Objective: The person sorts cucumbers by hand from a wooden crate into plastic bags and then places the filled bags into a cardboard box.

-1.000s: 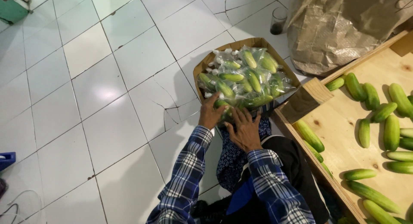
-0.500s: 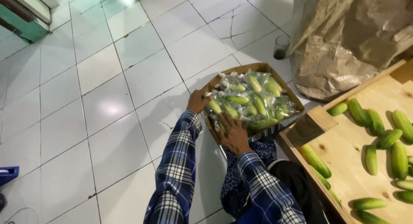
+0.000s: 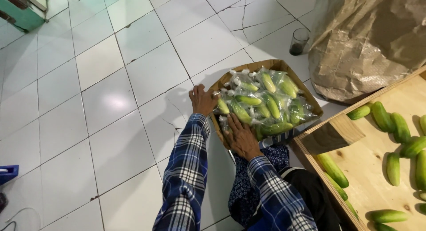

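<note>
Cardboard, brown and shallow, forms the box on the white tiled floor, packed with clear bags of cucumbers. The left hand clasps its far-left rim, fingers curled over the edge; the right hand presses flat on the near corner, so the load is steadied from two sides. Loose cucumbers lie in the wooden tray at right.

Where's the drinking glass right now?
In the head view, the glass stands on the white tiled floor at upper right, just left of the brown paper sack and beyond the cardboard box of bagged cucumbers.
</note>
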